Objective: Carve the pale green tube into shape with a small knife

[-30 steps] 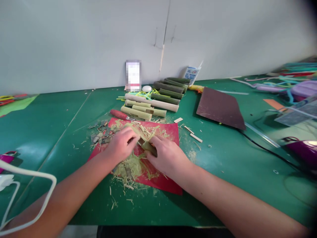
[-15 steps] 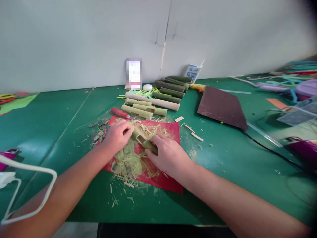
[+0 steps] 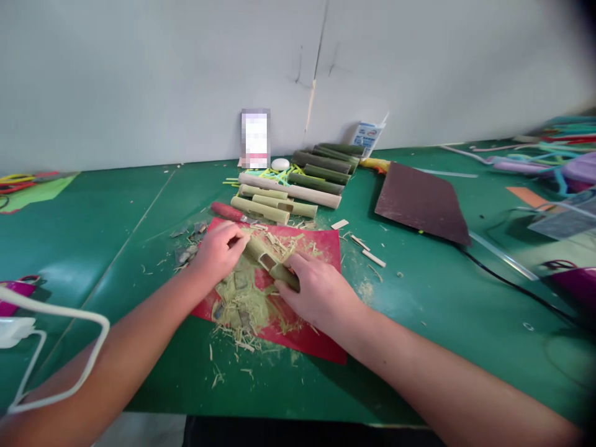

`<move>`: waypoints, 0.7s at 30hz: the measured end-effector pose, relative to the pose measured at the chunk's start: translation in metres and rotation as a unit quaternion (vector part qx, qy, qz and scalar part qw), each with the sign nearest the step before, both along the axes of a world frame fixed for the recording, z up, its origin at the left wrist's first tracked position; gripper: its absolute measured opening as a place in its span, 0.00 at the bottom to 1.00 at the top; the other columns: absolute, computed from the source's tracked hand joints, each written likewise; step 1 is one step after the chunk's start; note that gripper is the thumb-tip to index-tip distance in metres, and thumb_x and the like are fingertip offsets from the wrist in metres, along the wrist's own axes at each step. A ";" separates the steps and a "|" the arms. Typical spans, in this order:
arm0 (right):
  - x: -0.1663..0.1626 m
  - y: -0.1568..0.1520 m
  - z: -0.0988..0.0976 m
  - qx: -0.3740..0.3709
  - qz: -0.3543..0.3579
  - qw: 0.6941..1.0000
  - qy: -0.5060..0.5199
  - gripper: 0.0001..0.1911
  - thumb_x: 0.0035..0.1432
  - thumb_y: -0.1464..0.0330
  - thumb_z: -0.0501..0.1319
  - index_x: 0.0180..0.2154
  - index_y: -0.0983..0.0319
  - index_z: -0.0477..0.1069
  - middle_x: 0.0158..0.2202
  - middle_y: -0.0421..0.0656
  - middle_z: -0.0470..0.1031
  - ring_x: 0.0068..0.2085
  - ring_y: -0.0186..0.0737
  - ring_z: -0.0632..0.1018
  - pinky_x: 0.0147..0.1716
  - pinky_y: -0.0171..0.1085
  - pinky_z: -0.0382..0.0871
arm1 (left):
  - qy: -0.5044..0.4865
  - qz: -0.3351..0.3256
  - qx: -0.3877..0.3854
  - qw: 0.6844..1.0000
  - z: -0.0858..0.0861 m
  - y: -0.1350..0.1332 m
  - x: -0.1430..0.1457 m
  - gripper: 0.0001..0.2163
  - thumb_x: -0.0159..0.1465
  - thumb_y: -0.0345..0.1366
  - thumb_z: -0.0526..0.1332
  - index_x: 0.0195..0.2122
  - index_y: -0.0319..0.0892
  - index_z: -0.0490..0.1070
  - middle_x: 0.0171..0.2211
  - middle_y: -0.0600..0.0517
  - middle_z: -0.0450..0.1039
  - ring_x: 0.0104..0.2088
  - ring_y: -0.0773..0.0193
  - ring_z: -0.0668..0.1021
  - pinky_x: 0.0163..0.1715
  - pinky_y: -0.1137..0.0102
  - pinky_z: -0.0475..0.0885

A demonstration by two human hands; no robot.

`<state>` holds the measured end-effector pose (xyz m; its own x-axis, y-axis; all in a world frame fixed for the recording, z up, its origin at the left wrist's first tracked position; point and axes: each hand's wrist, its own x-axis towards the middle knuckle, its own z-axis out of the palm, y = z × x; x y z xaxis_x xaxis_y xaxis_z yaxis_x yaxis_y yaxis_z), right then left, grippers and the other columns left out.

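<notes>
A pale green bamboo tube (image 3: 257,249) with a rectangular slot in its side lies slantwise over the red sheet (image 3: 321,344). My right hand (image 3: 313,282) is closed around its lower right end. At the upper left end, my left hand (image 3: 222,247) is closed in a pinch, its fingertips at the tube's rim. Whatever sits between those fingertips is too small to make out. Green dust and shavings (image 3: 244,304) cover much of the sheet beneath. Just beyond my left hand rests a red-handled tool (image 3: 227,212) with a metal end.
Several bamboo tubes (image 3: 298,186) lie in rows behind the sheet, before a phone (image 3: 256,139) with a blurred screen. Grey scraps (image 3: 187,253) are at the left. A dark brown board (image 3: 421,202) lies to the right, a black cable beside it. A white cable (image 3: 100,341) crosses my left forearm.
My left fingertips have drawn back slightly toward the upper left along the tube's end. My right hand keeps its grip. The whole view has shifted a little.
</notes>
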<state>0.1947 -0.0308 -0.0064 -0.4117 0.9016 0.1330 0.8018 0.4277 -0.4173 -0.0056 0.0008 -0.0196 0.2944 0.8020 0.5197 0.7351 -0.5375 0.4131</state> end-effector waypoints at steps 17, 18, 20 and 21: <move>-0.001 0.000 0.000 -0.001 -0.003 1.000 -0.006 0.05 0.51 0.67 0.57 0.28 0.61 0.63 0.27 0.39 0.66 0.24 0.31 0.63 0.22 0.34 0.50 | 0.003 0.002 0.011 1.000 -0.001 0.006 -0.005 0.10 0.62 0.32 0.55 0.23 0.40 0.64 0.23 0.53 0.64 0.26 0.66 0.67 0.29 0.70 0.63; -0.001 0.000 0.000 -0.001 0.000 1.000 -0.008 0.05 0.51 0.67 0.57 0.28 0.61 0.63 0.27 0.39 0.66 0.25 0.31 0.63 0.22 0.34 0.50 | 0.006 -0.016 -0.002 1.000 -0.001 0.006 -0.004 0.09 0.62 0.31 0.55 0.24 0.40 0.65 0.24 0.53 0.64 0.27 0.66 0.68 0.29 0.70 0.64; 0.000 -0.001 0.000 0.003 0.005 1.000 -0.010 0.05 0.51 0.67 0.57 0.29 0.61 0.63 0.27 0.39 0.66 0.25 0.32 0.64 0.23 0.34 0.50 | 0.007 -0.028 -0.008 1.000 -0.001 0.004 -0.004 0.09 0.63 0.32 0.55 0.25 0.40 0.65 0.25 0.53 0.65 0.27 0.67 0.68 0.30 0.70 0.64; 0.000 -0.001 -0.001 0.006 0.005 1.000 -0.010 0.05 0.52 0.66 0.57 0.29 0.61 0.63 0.28 0.40 0.67 0.25 0.32 0.64 0.23 0.34 0.50 | 0.004 -0.016 0.001 1.000 -0.001 0.004 -0.004 0.09 0.62 0.32 0.55 0.24 0.40 0.65 0.24 0.53 0.64 0.27 0.66 0.68 0.30 0.70 0.64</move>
<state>0.1943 -0.0314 -0.0070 -0.4231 0.8959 0.1351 0.8055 0.4403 -0.3967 -0.0092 0.0048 -0.0207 0.3239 0.7911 0.5189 0.7203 -0.5618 0.4069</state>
